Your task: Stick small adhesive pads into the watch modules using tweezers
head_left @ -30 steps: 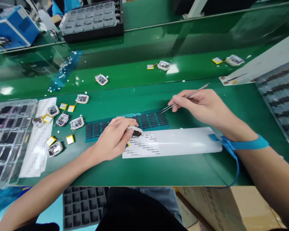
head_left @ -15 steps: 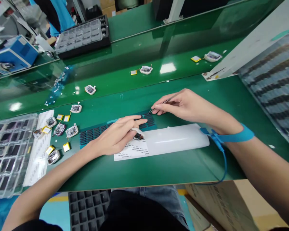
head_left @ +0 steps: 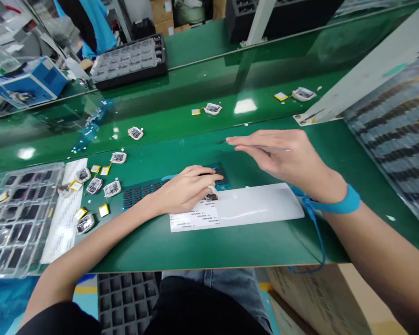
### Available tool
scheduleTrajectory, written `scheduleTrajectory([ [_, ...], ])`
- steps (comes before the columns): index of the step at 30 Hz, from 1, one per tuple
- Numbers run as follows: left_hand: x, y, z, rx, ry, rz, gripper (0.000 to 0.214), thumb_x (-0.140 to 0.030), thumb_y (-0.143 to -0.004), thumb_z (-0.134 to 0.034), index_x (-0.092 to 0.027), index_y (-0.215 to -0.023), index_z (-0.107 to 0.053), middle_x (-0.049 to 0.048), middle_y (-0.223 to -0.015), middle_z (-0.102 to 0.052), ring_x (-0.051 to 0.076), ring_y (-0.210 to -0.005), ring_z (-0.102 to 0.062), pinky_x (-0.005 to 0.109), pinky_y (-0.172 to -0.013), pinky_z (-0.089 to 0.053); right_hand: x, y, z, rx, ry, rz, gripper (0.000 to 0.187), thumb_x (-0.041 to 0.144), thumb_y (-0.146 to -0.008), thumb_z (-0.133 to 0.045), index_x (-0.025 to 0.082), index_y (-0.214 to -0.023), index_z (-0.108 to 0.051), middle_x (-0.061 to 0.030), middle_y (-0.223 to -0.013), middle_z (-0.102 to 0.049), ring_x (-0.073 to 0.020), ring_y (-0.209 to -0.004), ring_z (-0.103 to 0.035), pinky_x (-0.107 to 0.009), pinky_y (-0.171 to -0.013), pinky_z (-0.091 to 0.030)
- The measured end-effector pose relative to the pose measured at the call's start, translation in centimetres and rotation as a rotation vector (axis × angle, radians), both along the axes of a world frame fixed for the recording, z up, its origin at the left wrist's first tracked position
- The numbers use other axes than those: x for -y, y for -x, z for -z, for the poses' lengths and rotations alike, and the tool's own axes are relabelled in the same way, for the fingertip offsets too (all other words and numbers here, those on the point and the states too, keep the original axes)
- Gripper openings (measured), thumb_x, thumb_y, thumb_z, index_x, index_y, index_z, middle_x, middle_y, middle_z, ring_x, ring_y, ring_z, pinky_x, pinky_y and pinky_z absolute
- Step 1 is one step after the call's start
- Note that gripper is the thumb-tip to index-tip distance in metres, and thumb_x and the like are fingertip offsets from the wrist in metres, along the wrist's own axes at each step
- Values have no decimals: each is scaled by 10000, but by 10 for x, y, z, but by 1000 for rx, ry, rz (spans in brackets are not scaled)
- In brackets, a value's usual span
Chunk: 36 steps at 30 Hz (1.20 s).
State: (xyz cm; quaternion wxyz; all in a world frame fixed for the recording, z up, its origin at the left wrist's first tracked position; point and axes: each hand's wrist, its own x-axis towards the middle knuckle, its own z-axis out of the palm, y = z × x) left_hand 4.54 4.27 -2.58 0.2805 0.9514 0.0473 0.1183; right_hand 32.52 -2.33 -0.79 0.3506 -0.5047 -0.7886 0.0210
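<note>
My right hand [head_left: 282, 149] is closed around thin metal tweezers [head_left: 270, 148], held above the green bench to the right of a sheet of small black strips [head_left: 139, 195]. Whether the dark tip of the tweezers carries a piece is too small to tell. My left hand [head_left: 186, 188] lies over that sheet, its forefingers stretched across the right end. Beneath its curled fingers and thumb sits a small white-cased electronic device [head_left: 211, 194], mostly hidden. Under the hand lies a glossy white backing sheet [head_left: 258, 204] with a printed left part. A blue wrist strap [head_left: 349, 200] circles my right wrist.
Several opened devices [head_left: 112, 188] with small yellow-edged batteries lie left, beside a clear compartment tray [head_left: 21, 209]. More devices [head_left: 212, 109] rest on the green strip behind. A white post [head_left: 356, 79] and stacked trays [head_left: 398, 121] stand right. The strap's blue cord [head_left: 319, 237] hangs at the front edge.
My right hand has lifted the tweezers off the black-strip sheet and moved up and right. My left hand stays on the sheet, its fingers now covering more of the right end.
</note>
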Motion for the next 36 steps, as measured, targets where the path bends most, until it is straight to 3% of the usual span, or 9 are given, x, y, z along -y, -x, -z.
scheduleTrajectory([
  [3,16,12,-25,188,117,-3,231,-286,-1137,-468,-190,-1134,-677,145,-1426,-753,279,-1313,-715,524,-1238,-479,2,8,0,-14,-34,18,261,359,-1114,-594,317,-1274,-796,-20,-1105,-843,-229,-814,-772,-408,-698,-609],
  [7,22,37,-51,521,641,-495,199,-393,-1106,-590,-213,-1142,-667,108,-1163,-820,193,-877,-785,353,-862,-621,6,20,0,-16,-10,46,270,393,-1103,-602,423,-1308,-775,22,-1092,-839,-265,-844,-775,-460,-707,-597],
  [11,-3,55,-40,612,1078,-900,92,-246,-981,-657,-157,-1006,-654,97,-944,-810,150,-690,-733,308,-766,-609,10,41,-18,-93,-46,-8,316,325,-1091,-618,457,-1342,-759,57,-1220,-816,-267,-884,-781,-483,-775,-631],
  [14,-10,58,-28,528,1308,-920,91,-187,-935,-631,-120,-972,-681,116,-920,-815,131,-654,-712,279,-741,-602,15,64,-32,-101,-160,-98,444,198,-1056,-657,478,-1394,-728,85,-1286,-789,-239,-930,-795,-437,-809,-656],
  [18,6,54,-24,504,1254,-790,179,-315,-911,-798,-144,-924,-743,41,-823,-776,94,-592,-634,236,-639,-546,30,88,-26,-41,-220,-218,539,154,-1035,-687,479,-1464,-679,93,-1325,-767,-251,-1001,-812,-420,-758,-660],
  [21,18,48,-23,550,1198,-816,197,-291,-805,-904,-162,-842,-759,-15,-770,-729,62,-612,-609,198,-634,-537,45,94,-7,-46,-193,-180,646,137,-1081,-596,506,-1606,-519,77,-1397,-738,-269,-1094,-793,-468,-886,-645],
  [25,28,43,-20,599,1299,-901,293,-270,-749,-931,-172,-906,-704,-43,-749,-729,86,-621,-698,216,-658,-621,56,92,8,10,-180,-153,673,121,-1100,-530,464,-1671,-435,59,-1411,-740,-253,-1182,-766,-459,-1020,-638],
  [32,41,41,-19,570,1343,-873,461,-346,-801,-921,-216,-840,-481,-63,-700,-737,163,-653,-801,260,-688,-687,60,98,11,80,-116,-104,764,49,-1081,-496,449,-1715,-347,62,-1425,-726,-254,-1225,-755,-470,-1055,-643],
  [36,44,40,-17,533,1334,-884,478,-370,-807,-919,-225,-836,-464,-62,-699,-740,185,-658,-807,287,-677,-699,60,100,13,124,-140,-150,739,95,-1093,-506,450,-1719,-336,58,-1427,-723,-258,-1172,-780,-448,-993,-670],
])
